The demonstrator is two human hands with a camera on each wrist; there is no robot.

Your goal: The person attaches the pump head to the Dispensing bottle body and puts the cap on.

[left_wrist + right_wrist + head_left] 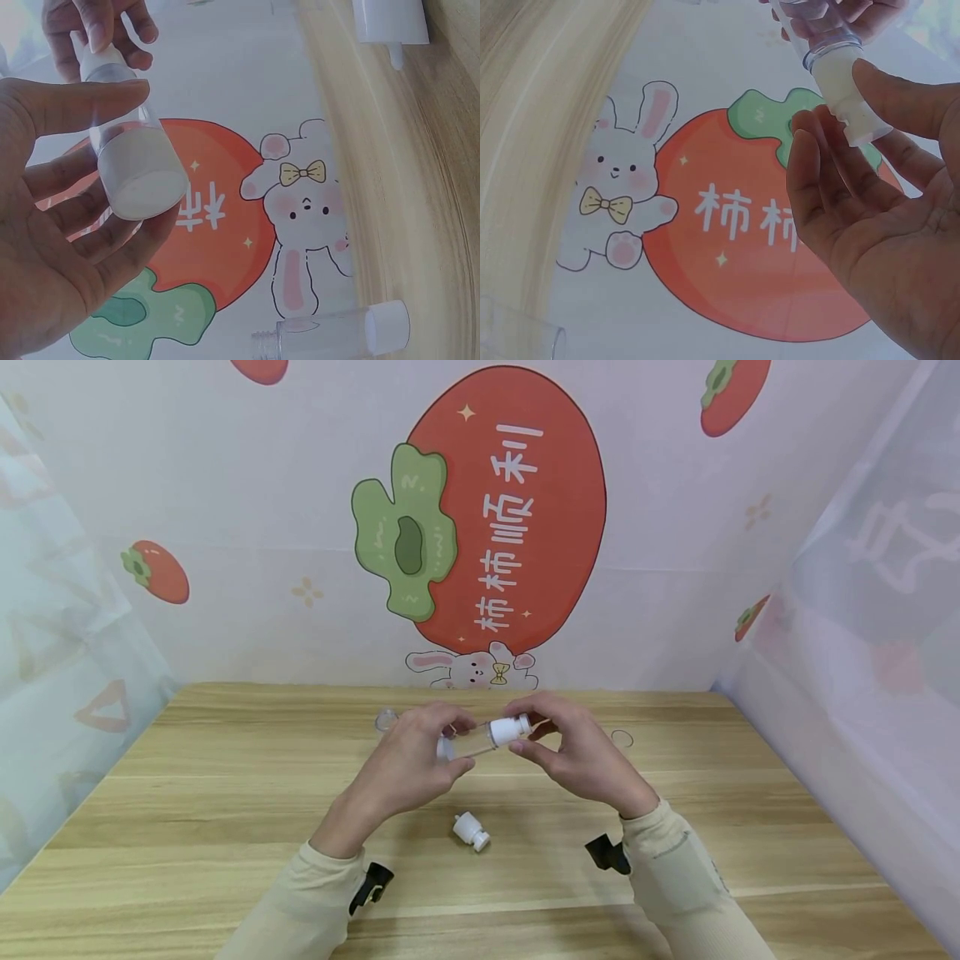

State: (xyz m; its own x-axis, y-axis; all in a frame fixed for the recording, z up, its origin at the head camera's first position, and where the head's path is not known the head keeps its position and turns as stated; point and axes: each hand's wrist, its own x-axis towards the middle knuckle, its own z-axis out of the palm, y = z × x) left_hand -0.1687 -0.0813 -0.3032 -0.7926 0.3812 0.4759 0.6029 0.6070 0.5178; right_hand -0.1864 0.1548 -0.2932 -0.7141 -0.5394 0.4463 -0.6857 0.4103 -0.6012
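Note:
In the head view, my left hand (416, 752) holds a clear bottle (472, 742) with a white base, tilted above the table. The left wrist view shows its thumb across the bottle's side and fingers curled beneath the white base (142, 176). At the other end, my right hand (573, 747) grips the white pump head (510, 730), which sits on the bottle's neck. In the right wrist view, the right thumb presses the pump head (847, 94), with curled fingers opposite. Another white pump head (471, 832) lies loose on the table between the forearms.
Behind the left hand lies a second clear bottle (322, 335) with a white base, partly hidden in the head view. A clear round cover (622, 738) lies beyond the right hand. The wooden table (187, 827) meets a printed backdrop (247, 618) at its far edge.

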